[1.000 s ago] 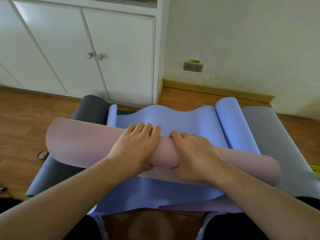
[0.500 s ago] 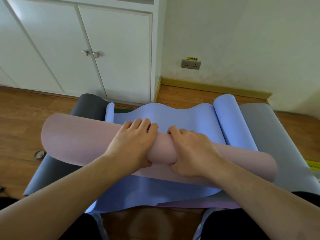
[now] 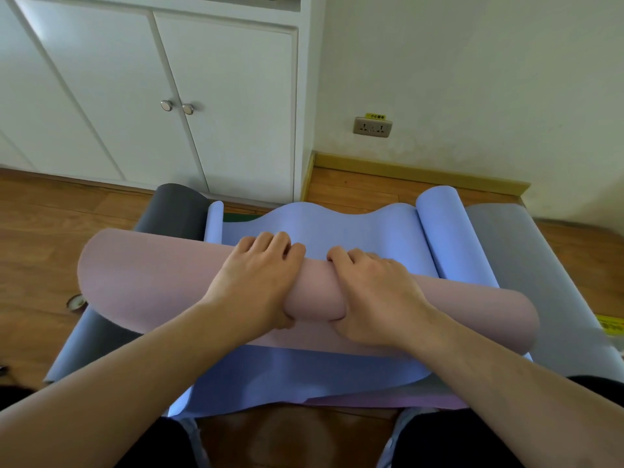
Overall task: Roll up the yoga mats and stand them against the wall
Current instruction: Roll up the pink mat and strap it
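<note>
A pink yoga mat [image 3: 145, 282] lies as a wide loose roll across the pile in front of me. My left hand [image 3: 256, 282] and my right hand [image 3: 374, 292] sit side by side on its middle, fingers curled over the far side and thumbs tucked under the near side. Under it a blue mat [image 3: 351, 231] lies rippled, its far corners curled into small rolls. A grey mat [image 3: 526, 265] lies lowest, its far left end curled up dark. The wall [image 3: 472, 79] stands beyond the mats.
White cabinet doors [image 3: 169, 96] with two knobs close off the far left. A wall socket [image 3: 372, 127] sits low on the wall above a yellow skirting board. A small round tape roll [image 3: 76, 301] lies on the wooden floor at the left. My knees are at the bottom edge.
The pink roll and both hands have barely shifted on the pile. The view has dropped slightly again after rising a little.
</note>
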The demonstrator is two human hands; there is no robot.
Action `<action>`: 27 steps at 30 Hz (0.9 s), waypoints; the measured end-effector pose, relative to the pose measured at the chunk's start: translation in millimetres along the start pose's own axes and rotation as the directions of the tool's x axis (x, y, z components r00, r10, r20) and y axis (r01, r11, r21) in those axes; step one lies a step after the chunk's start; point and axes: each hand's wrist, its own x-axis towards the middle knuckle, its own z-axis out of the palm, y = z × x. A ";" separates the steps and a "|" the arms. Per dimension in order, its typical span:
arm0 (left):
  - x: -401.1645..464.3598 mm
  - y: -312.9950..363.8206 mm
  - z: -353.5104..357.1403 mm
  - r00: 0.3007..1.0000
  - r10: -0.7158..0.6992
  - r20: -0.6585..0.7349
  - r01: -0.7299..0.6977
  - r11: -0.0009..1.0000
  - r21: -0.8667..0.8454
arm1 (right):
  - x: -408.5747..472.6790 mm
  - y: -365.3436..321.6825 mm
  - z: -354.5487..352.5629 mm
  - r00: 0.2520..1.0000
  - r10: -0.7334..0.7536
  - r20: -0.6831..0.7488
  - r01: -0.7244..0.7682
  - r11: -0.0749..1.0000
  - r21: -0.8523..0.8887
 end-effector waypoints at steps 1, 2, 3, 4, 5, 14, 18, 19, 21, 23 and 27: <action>0.9 -0.9 1.1 1.000 0.005 -0.012 -0.005 1.000 -0.017 | -0.1 -0.7 -0.1 1.000 0.001 0.008 -0.001 1.000 0.005; 1.1 -2.9 0.9 0.999 0.012 -0.030 -0.013 0.999 -0.046 | -0.6 -1.3 -0.1 1.000 0.001 0.016 -0.001 1.000 0.005; 1.6 -5.1 -1.8 0.999 0.011 -0.034 -0.014 0.997 -0.081 | -1.4 -1.7 -0.4 1.000 0.002 0.028 -0.001 1.000 -0.006; 1.6 -7.7 -5.2 1.000 0.010 -0.030 -0.013 0.993 -0.121 | -2.2 -1.7 -0.6 0.999 -0.001 0.035 0.002 1.000 -0.027; 1.4 -10.1 -8.6 1.000 0.002 -0.009 -0.003 0.987 -0.158 | -2.8 -1.9 -0.4 0.999 -0.003 0.036 0.005 0.999 -0.048; -4.5 -0.1 -7.1 0.999 -0.025 0.027 0.025 1.000 -0.014 | 2.8 3.5 -6.7 0.998 0.006 0.068 -0.005 1.000 -0.017; 0.2 -4.7 -5.1 1.000 -0.028 0.010 0.029 0.996 -0.089 | -0.2 1.5 -5.2 0.997 0.006 0.071 -0.006 1.000 -0.002; 0.4 -7.2 -7.7 0.999 -0.037 0.010 0.038 0.991 -0.129 | -0.8 0.6 -5.0 0.999 0.001 0.053 -0.001 1.000 -0.014; -0.1 -11.6 -13.9 0.998 -0.061 0.028 0.065 0.980 -0.189 | -1.1 -0.4 -4.7 1.000 -0.008 0.015 0.009 0.998 -0.057; -0.1 -13.8 -19.1 0.993 -0.091 0.075 0.106 0.968 -0.228 | -0.5 -1.0 -3.7 1.000 -0.014 0.004 0.014 0.996 -0.086; -2.6 -8.9 -17.6 0.995 -0.065 0.080 0.080 0.976 -0.203 | 1.6 -1.2 -3.4 1.000 -0.023 0.014 0.025 0.996 -0.091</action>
